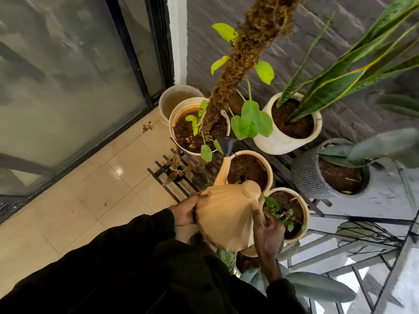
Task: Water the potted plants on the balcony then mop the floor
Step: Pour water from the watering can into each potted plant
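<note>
Stiff, probably water-heavy watering can (226,220): left hand (188,211) gripped its body at 9 o'clock, right hand (268,233) clasped its 3 o'clock side

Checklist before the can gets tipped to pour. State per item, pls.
1. Two-handed hold on the watering can: left hand holds its side, right hand grips its other side: ok.
2. Black spout head over soil: it sits about at the rim of the moss-pole pot: cannot tell.
3. Pour path free: large green leaves hang right beside the spout head: not ok.
4. Water left in the can: body is closed and opaque: cannot tell.
</note>
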